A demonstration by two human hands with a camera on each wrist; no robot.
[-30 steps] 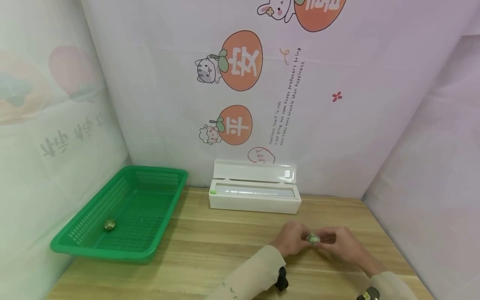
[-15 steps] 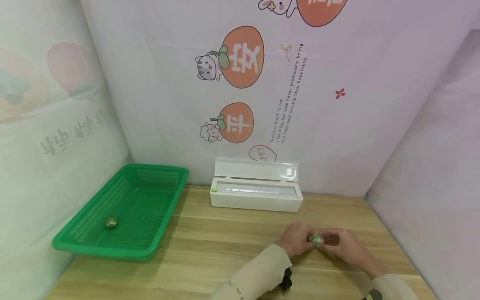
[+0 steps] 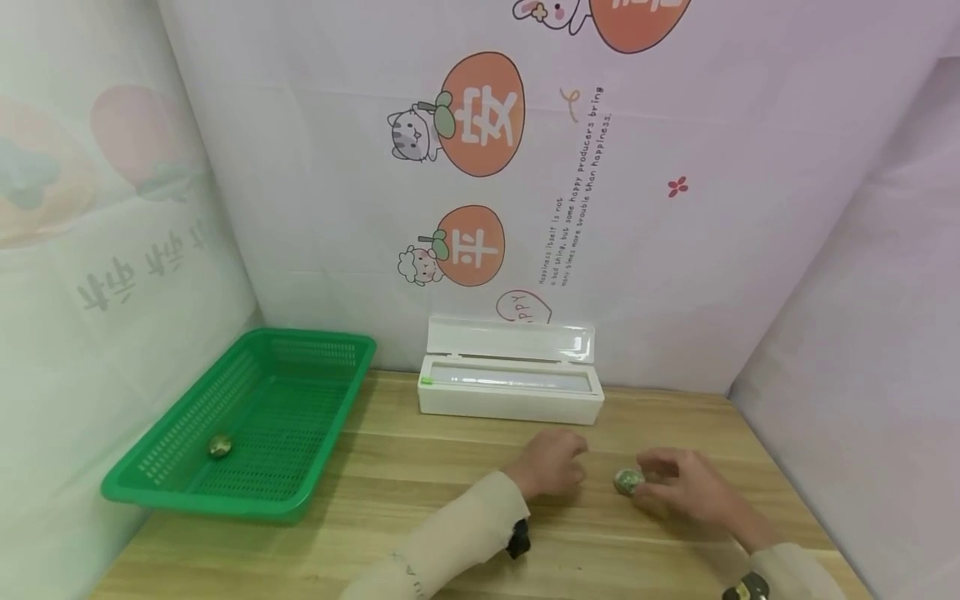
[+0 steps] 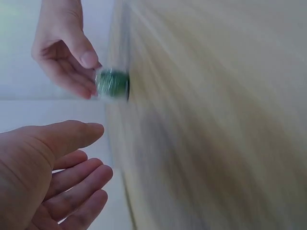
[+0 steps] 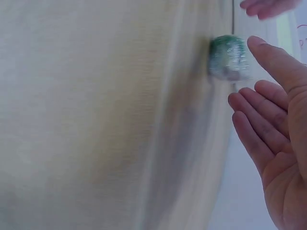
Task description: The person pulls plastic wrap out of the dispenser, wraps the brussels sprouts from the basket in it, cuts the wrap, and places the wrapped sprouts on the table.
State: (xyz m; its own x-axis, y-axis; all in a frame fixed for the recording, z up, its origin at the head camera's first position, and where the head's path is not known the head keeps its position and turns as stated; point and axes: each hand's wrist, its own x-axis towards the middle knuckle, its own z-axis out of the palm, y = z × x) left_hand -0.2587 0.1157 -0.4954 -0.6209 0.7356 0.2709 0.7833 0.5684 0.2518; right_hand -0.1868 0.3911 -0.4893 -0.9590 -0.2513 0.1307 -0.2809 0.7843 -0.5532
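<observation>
A small round green thing [image 3: 627, 481] wrapped in clear film rests on the wooden table at the right. In the right wrist view the same wrapped thing [image 5: 229, 57] shows its shiny, wrinkled film. My right hand [image 3: 692, 487] is just right of it, thumb and fingers spread apart with the tips close to its side. To its left, separated by a gap, is my left hand [image 3: 551, 465], holding nothing. The left wrist view shows that left hand [image 4: 53, 172] with its thumb straight and fingers loosely bent.
A green plastic basket [image 3: 300, 492] stands at the left with one small round, gold-green shiny thing [image 3: 220, 446] inside. Against the back cloth wall sits a long white cling film box [image 3: 510, 406], its clear lid [image 3: 510, 340] raised. Cloth walls border both sides.
Both hands were at the wrapped thing, fingers on it from either side. Since then the left hand has let go and moved left; the right hand's fingers have loosened, and the thing stays on the table.
</observation>
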